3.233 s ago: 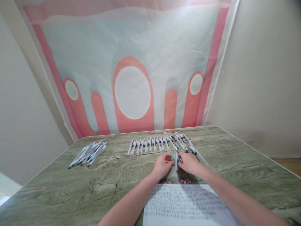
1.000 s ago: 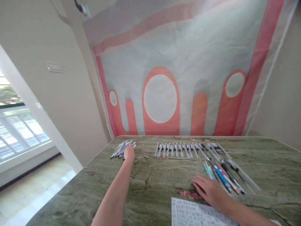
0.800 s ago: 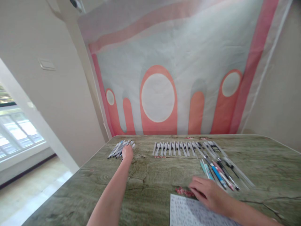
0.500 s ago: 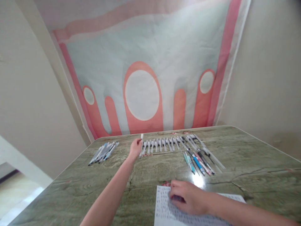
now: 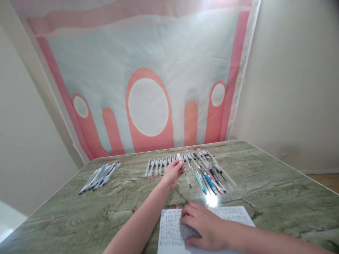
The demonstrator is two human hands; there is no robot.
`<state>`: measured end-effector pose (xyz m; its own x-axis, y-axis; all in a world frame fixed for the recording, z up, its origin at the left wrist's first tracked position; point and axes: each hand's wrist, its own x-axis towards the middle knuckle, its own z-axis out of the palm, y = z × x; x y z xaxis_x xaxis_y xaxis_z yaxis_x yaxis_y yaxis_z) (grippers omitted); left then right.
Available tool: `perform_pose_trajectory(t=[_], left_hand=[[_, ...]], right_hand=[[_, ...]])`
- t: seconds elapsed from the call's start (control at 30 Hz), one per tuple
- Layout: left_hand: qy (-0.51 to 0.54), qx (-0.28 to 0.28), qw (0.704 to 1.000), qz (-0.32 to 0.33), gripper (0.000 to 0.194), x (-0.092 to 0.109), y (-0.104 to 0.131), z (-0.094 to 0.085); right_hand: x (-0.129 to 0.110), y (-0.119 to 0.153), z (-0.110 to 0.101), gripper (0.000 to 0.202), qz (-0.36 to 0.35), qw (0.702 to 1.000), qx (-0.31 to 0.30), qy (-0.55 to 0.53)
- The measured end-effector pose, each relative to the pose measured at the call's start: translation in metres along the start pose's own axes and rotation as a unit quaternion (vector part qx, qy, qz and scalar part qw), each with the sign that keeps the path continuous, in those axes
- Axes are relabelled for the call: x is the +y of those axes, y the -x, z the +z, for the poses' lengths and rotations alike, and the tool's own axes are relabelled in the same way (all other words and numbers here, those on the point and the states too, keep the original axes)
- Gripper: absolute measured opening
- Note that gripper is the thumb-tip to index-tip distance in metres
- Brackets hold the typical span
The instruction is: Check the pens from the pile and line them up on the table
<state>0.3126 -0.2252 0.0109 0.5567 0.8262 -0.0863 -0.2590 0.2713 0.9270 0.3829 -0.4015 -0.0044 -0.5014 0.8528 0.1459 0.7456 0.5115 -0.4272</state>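
Observation:
My left hand is pinched around a slim, clear-barrelled pen, which it holds tilted, dark end down towards me. Behind that hand a row of similar clear pens with dark grips lies side by side, partly hidden by my fingers. My right hand rests over a sheet of handwritten paper near the front of the table. Its fingers are bent and the thumb stands apart, with nothing visible between them.
To the left lies a bundle of pens. Coloured pens, blue, teal and pink among them, lie loosely right of my left hand. The table has a marbled green-brown top. A patterned cloth hangs behind its far edge.
My left hand has moved right from the left end of the pen row, and a pen is now plainly in its fingers. My right hand stays on the paper, its fingers a little more spread.

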Motion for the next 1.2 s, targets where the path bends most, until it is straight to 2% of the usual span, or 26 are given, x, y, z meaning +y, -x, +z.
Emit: perform_pose_trajectory(t=[0.2,0.33,0.43,0.63,0.77,0.87,0.93,1.1,1.2], left_hand=[[0.0,0.032,0.999,-0.026,0.028,-0.016,0.009,-0.022],[0.027,0.037,0.999,-0.025,0.026,-0.028,0.013,-0.036],[0.046,0.04,0.998,-0.02,0.024,-0.033,0.016,-0.04],[0.053,0.047,0.997,-0.013,0.019,-0.035,0.016,-0.039],[0.056,0.045,0.997,-0.015,0.018,-0.036,0.014,-0.04],[0.066,0.05,0.996,-0.019,0.017,-0.036,0.014,-0.041],[0.072,0.051,0.996,-0.019,0.017,-0.036,0.015,-0.041],[0.082,0.051,0.995,-0.02,0.015,-0.035,0.014,-0.041],[0.086,0.05,0.995,-0.019,0.013,-0.034,0.014,-0.042]], right_hand=[[0.002,0.037,-0.008,0.042,0.018,0.999,0.013,0.039],[0.006,0.058,-0.006,0.047,0.026,0.998,0.012,0.049],[0.007,0.076,-0.007,0.05,0.025,0.999,0.015,0.046],[-0.001,0.101,-0.03,0.057,0.103,0.993,0.032,0.036],[0.001,0.101,-0.043,0.065,0.122,0.992,0.014,0.002],[0.011,0.097,-0.042,0.082,0.137,0.99,-0.011,-0.034],[0.019,0.092,-0.039,0.089,0.16,0.986,-0.006,-0.05],[0.036,0.076,-0.029,0.071,0.259,0.963,0.064,-0.046],[0.037,0.07,-0.028,0.061,0.277,0.957,0.071,-0.049]])
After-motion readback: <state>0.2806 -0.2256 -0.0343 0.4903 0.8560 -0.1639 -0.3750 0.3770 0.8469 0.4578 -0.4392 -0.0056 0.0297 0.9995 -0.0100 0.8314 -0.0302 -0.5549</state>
